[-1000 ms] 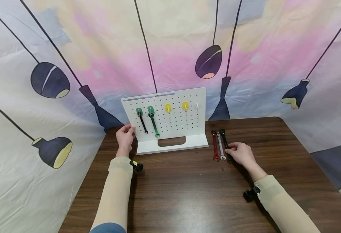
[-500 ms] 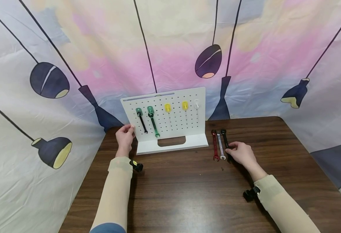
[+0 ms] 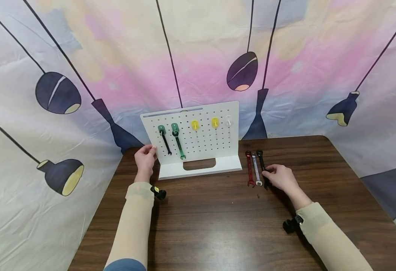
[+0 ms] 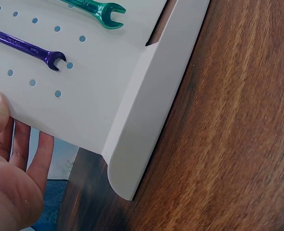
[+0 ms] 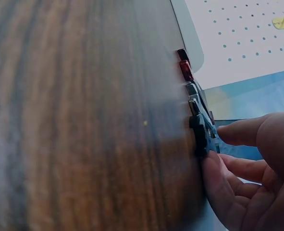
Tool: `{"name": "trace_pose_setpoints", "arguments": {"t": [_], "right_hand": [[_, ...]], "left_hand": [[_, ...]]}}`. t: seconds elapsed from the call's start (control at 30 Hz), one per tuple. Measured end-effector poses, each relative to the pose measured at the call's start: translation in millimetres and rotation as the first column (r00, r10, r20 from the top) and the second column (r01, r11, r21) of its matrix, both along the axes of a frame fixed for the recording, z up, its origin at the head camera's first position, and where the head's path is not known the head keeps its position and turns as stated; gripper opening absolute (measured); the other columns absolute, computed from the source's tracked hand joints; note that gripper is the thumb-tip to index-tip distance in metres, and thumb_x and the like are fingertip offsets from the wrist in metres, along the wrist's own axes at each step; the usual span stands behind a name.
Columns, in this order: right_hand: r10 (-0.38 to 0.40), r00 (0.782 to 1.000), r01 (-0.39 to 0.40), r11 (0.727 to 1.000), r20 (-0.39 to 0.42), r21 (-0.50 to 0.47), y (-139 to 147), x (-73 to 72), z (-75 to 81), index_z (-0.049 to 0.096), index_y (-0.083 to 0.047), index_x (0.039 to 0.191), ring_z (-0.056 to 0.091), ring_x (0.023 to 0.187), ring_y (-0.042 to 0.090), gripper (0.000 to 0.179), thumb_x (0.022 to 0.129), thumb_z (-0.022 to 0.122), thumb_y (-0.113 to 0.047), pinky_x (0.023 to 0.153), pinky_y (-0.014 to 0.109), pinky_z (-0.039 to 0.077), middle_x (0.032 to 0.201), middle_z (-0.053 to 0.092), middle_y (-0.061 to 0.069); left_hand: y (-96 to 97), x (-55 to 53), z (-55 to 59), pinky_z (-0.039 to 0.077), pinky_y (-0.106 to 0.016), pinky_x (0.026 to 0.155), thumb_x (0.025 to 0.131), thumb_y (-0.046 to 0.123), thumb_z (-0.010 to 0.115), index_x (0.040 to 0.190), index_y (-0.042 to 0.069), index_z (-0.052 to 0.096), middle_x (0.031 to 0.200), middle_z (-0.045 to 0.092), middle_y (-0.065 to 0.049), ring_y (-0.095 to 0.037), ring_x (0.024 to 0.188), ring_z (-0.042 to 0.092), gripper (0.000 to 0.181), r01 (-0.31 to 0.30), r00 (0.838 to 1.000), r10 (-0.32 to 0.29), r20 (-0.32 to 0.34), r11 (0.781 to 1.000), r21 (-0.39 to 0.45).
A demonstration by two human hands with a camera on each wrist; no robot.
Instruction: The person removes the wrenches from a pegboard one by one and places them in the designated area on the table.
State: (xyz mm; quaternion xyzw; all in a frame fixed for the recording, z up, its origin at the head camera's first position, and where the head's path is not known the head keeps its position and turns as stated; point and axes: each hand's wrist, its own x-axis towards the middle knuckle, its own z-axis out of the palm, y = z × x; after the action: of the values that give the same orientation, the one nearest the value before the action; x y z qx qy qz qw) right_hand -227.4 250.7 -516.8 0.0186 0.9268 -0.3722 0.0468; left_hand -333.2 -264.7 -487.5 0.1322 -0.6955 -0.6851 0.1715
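My left hand (image 3: 145, 162) pinches the left edge of a white pegboard (image 3: 206, 148), thumb in front and fingers behind, as the left wrist view shows. On its green hooks hang a purple wrench (image 4: 26, 44), which looks dark in the head view, and a green wrench (image 3: 179, 146). Right of the board, my right hand (image 3: 280, 177) holds the lower part of a black wrench (image 3: 261, 160) between thumb and fingers, low at the tabletop. Beside it lie a silver wrench (image 3: 256, 169) and a red wrench (image 3: 249, 167), roughly parallel.
Two yellow hooks (image 3: 195, 125) and a clear hook (image 3: 229, 121) on the board carry nothing. The board stands on a brown wooden table (image 3: 211, 226), near its back edge. Behind hangs a cloth backdrop (image 3: 198, 56) printed with lamps.
The upper end of the black wrench has shifted slightly to the right, away from the silver one. My left hand and the pegboard have stayed in place.
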Motion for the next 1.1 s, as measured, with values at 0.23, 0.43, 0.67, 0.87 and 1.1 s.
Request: {"name": "trace_pose_setpoints", "arguments": {"t": [0.23, 0.43, 0.67, 0.87, 1.1], "right_hand": [[0.001, 1.000, -0.001, 1.000, -0.004, -0.013, 1.2, -1.3, 3.1, 0.064, 0.006, 0.137, 0.068, 0.069, 0.017, 0.049, 0.109, 0.062, -0.033, 0.062, 0.037, 0.054, 0.092, 0.074, 0.010], [-0.020, 0.999, 0.020, 1.000, -0.029, -0.009, -0.1, -2.6, 4.1, 0.065, 0.004, 0.137, 0.068, 0.071, 0.020, 0.047, 0.109, 0.062, -0.033, 0.062, 0.037, 0.052, 0.098, 0.074, 0.014], [-0.048, 0.985, 0.047, 0.999, -0.168, -0.004, -2.9, -2.3, 2.3, 0.069, 0.001, 0.135, 0.068, 0.101, 0.038, 0.040, 0.108, 0.062, -0.029, 0.083, 0.054, 0.054, 0.116, 0.073, 0.022], [-0.077, 0.956, 0.061, 0.996, -0.282, -0.065, -7.3, -4.8, -2.5, 0.070, -0.001, 0.135, 0.067, 0.105, 0.038, 0.035, 0.109, 0.063, -0.023, 0.088, 0.057, 0.053, 0.117, 0.074, 0.019], [-0.070, 0.931, 0.031, 0.993, -0.359, -0.111, -21.2, -9.4, -5.9, 0.072, -0.003, 0.134, 0.068, 0.103, 0.037, 0.031, 0.109, 0.064, -0.019, 0.088, 0.055, 0.054, 0.115, 0.075, 0.019]], "left_hand": [[-0.7, -0.3, -0.9, 0.054, -0.057, 0.105, 0.105, 0.014, 0.072, 0.120, -0.001, 0.074, 0.104, 0.061, -0.004, -0.021, 0.100, 0.063, 0.021, 0.002, 1.000, -0.002, -0.003, 1.000, 0.013], [-0.7, -0.8, -1.3, 0.053, -0.059, 0.105, 0.106, 0.015, 0.071, 0.120, -0.001, 0.074, 0.103, 0.061, -0.003, -0.028, 0.106, 0.064, 0.022, 0.001, 1.000, -0.001, 0.000, 1.000, 0.004], [0.0, -0.1, -1.0, 0.052, -0.059, 0.105, 0.105, 0.015, 0.072, 0.118, 0.001, 0.075, 0.102, 0.061, -0.003, -0.038, 0.115, 0.062, 0.020, -0.003, 1.000, 0.003, -0.003, 1.000, 0.016], [0.4, -0.3, -0.5, 0.052, -0.058, 0.106, 0.106, 0.015, 0.071, 0.120, -0.002, 0.073, 0.105, 0.062, -0.005, -0.037, 0.116, 0.062, 0.022, 0.001, 1.000, -0.001, 0.005, 1.000, 0.010], [0.1, 0.5, -0.8, 0.051, -0.060, 0.106, 0.106, 0.017, 0.071, 0.121, -0.002, 0.073, 0.104, 0.061, -0.004, -0.033, 0.112, 0.063, 0.024, 0.000, 1.000, 0.000, -0.002, 1.000, 0.004]]}}
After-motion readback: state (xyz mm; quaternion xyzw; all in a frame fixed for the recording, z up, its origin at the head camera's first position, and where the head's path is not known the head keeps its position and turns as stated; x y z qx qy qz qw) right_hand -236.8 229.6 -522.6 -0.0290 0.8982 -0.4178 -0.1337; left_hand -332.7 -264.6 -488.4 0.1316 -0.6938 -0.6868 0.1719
